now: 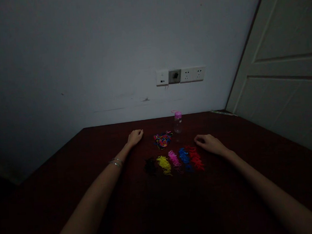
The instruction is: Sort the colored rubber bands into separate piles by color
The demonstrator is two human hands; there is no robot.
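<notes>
My left hand [135, 137] rests on the dark table, its fingers loosely curled and holding nothing that shows. To its right lies a mixed heap of small coloured rubber bands [163, 140]. My right hand [209, 143] lies on the table with bent fingers and nothing visible in them, nearest to the red rubber bands [196, 158]. Left of the red pile, in a row, are blue rubber bands [184, 155], pink rubber bands [174, 159], yellow rubber bands [164, 164] and black rubber bands [150, 166]. Behind them a clear bottle [178, 125] with a pink cap stands upright.
The brown table [120, 219] meets a pale wall [101, 63] at its far edge. A strip of sockets and switches [192, 74] sits on the wall above the bottle. To the right rises a white panelled door [280, 65]. The light is dim.
</notes>
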